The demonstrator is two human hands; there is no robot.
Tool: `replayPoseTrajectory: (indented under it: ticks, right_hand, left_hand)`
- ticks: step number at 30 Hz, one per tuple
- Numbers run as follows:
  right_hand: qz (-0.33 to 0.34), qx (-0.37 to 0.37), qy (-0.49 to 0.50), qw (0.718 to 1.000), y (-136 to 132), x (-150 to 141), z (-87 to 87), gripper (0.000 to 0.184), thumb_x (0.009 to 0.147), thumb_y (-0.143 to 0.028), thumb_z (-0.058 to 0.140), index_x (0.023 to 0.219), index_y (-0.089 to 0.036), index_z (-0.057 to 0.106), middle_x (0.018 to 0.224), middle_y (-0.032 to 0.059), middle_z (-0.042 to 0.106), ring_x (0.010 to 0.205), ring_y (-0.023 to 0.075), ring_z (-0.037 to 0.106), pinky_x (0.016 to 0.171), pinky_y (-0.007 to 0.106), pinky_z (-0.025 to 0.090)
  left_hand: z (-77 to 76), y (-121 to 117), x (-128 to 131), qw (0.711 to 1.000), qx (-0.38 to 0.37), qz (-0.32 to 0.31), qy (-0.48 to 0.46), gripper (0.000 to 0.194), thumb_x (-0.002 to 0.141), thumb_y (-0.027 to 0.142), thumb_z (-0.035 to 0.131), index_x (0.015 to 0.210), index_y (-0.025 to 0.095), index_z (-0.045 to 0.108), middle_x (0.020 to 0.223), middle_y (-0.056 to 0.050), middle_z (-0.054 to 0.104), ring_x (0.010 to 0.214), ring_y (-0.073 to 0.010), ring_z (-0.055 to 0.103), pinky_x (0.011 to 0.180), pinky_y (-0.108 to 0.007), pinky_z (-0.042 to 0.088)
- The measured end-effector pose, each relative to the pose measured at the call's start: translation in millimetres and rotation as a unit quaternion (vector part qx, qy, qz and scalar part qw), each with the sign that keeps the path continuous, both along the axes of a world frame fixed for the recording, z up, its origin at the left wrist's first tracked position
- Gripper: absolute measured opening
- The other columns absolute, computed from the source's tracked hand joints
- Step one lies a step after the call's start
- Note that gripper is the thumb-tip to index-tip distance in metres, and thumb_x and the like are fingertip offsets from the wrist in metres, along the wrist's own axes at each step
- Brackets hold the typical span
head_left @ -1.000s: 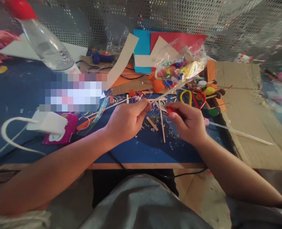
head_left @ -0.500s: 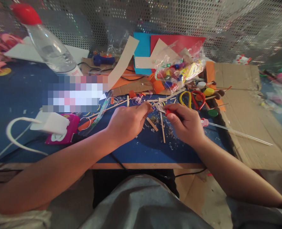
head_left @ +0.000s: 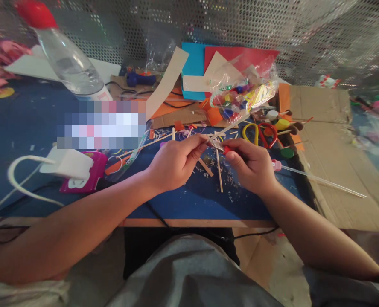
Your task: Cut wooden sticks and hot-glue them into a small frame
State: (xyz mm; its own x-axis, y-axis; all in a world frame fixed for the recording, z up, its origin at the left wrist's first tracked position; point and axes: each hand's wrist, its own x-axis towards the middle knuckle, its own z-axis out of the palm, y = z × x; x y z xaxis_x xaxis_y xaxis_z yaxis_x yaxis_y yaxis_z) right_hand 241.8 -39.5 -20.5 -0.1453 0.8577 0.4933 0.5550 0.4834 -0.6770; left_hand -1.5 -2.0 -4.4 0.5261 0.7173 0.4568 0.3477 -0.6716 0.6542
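My left hand (head_left: 176, 164) is closed, with thumb and finger pinching the near end of a thin wooden stick (head_left: 230, 127) that slants away to the right. My right hand (head_left: 252, 167) wraps round a small craft knife (head_left: 226, 149) with a red handle. The knife's metal blade lies against or very close to the stick, just beside my left fingertips; exact contact is too small to tell. Below them on the blue table (head_left: 189, 207) rest a loose wooden stick (head_left: 219, 172), a shorter flat strip (head_left: 205, 167) and pale shavings.
A red-capped bottle (head_left: 76, 70) and a pink socket block with a white charger (head_left: 69, 162) stand left. Behind are coloured paper (head_left: 240, 53) and a clear bag (head_left: 245, 91) of small parts. Yellow and red scissors handles (head_left: 260, 134), a glue gun's clear stick (head_left: 324, 181) and cardboard (head_left: 346, 170) lie right.
My left fingers have shifted slightly up and right, nearer the blade. The stick has tilted more steeply, while my right hand has barely moved.
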Motion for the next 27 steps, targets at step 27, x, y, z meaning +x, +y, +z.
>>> replayPoseTrajectory:
  ticks: [27]
  right_hand:
    - [0.003, 0.007, -0.014, 1.0, -1.9, 2.2, 3.5, 0.044, 0.109, -0.059, 0.067, 0.114, -0.019, 0.084, 0.077, 0.0013, 0.075, 0.06, 0.014, 0.059, 0.059, 0.029, 0.045]
  left_hand:
    - [-1.2, -1.7, 1.4, 1.0, -0.008, 0.0, -0.03, 0.031, 0.118, 0.036, 0.049, 0.095, 0.022, 0.066, 0.066, 0.005, 0.061, 0.053, -0.0104, 0.052, 0.057, -0.026, 0.042]
